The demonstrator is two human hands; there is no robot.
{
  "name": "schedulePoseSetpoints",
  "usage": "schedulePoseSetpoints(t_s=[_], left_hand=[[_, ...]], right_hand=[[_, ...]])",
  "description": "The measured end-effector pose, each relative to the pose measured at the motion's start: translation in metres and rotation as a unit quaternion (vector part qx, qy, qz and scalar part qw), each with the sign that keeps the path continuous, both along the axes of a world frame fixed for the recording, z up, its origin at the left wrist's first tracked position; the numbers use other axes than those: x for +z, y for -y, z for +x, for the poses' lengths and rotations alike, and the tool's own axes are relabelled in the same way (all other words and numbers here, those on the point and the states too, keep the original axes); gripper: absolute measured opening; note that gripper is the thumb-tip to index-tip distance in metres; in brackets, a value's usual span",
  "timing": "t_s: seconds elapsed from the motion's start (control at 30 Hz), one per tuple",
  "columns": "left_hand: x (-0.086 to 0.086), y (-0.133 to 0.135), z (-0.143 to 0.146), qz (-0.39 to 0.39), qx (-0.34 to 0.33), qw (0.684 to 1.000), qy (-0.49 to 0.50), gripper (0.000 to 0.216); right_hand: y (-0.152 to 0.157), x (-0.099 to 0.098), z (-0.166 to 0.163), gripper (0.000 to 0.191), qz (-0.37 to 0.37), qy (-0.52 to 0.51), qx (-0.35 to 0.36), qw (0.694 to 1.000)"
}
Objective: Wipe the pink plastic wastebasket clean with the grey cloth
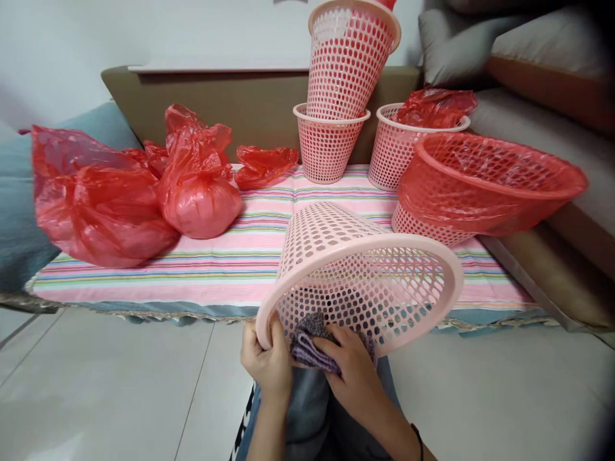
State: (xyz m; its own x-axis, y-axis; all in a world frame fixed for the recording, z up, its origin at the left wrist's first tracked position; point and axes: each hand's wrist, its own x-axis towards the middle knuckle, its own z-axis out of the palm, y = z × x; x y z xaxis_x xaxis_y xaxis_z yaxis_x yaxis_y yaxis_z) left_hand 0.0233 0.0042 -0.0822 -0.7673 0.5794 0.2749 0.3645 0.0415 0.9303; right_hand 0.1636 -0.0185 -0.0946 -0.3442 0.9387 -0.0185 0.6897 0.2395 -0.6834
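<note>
A pink perforated plastic basket (346, 256) lies tilted on its side over my lap, its mouth turned toward me. My left hand (266, 365) is closed on the basket's rim at the lower left. My right hand (353, 374) presses a folded grey-purple cloth (312, 346) against the basket's wall near the rim, with the fingers curled over the cloth.
A striped cloth covers the low table (230, 269) ahead. On it lie red plastic bags (96, 198), a knotted full red bag (199, 195), stacked pink baskets (336, 96), a basket holding a red bag (408, 141) and a basket lined with a red bag (480, 186). Sofa cushions sit at right.
</note>
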Motion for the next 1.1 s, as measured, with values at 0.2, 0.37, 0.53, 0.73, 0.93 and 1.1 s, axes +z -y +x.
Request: schedulePoseSetpoints(t_s=[0.2, 0.37, 0.53, 0.73, 0.93, 1.1], left_hand=[[-0.005, -0.002, -0.004, -0.014, 0.012, 0.999, 0.026, 0.036], [0.004, -0.001, -0.003, 0.011, -0.024, 0.999, -0.038, 0.037], [0.019, 0.005, -0.008, 0.053, -0.032, 0.989, -0.131, 0.033], [0.04, 0.004, -0.017, 0.054, -0.112, 0.98, -0.157, 0.034], [0.044, 0.002, -0.021, 0.046, -0.129, 0.978, -0.158, 0.03], [0.039, 0.009, -0.027, 0.017, -0.129, 0.98, -0.148, 0.029]], right_hand=[[0.02, -0.001, 0.003, 0.065, -0.015, -0.034, 0.025, 0.999], [0.012, -0.011, 0.007, 0.059, -0.032, -0.061, 0.007, 0.998], [0.007, -0.008, 0.006, 0.052, -0.046, -0.11, 0.019, 0.993], [0.008, -0.002, 0.0, 0.048, -0.039, -0.13, 0.034, 0.99], [0.001, 0.002, 0.006, 0.052, -0.033, -0.072, 0.035, 0.996], [-0.003, 0.005, 0.025, 0.062, 0.018, 0.088, 0.009, 0.996]])
